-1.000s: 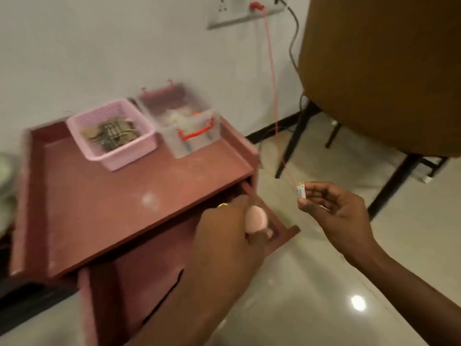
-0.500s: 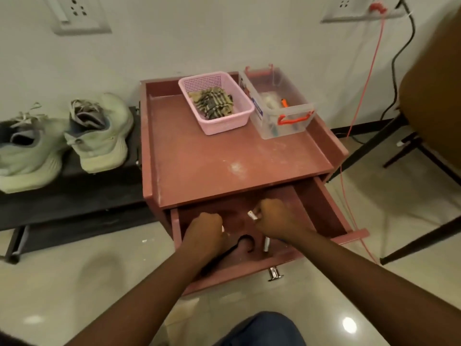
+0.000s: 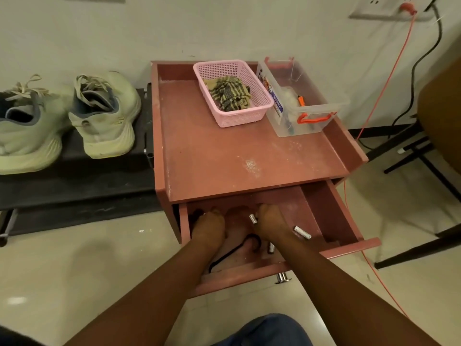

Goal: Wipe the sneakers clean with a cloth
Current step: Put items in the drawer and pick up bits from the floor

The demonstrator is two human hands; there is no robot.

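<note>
The red table (image 3: pixel 224 151) fills the middle of the room, and its drawer (image 3: pixel 329 213) is pulled wide open. On the black rack (image 3: pixel 74 181) just beside it sit the two pale green sneakers (image 3: pixel 107 126), soles grubby and nobody touching them. The pink basket (image 3: pixel 239 119) on the table holds the striped cloth (image 3: pixel 229 94), not yet picked up. So I'd say no wiping has started: the cloth and both shoes are still to do.

Both hands are down in the drawer. The left hand (image 3: pixel 208 227) has its fingers curled under, and I can't tell if they hold anything. The right hand (image 3: pixel 270 223) pinches a small white cylinder (image 3: pixel 252 218). A second ago it held that piece up in the air beside the table, and now it's low in the drawer.
</note>
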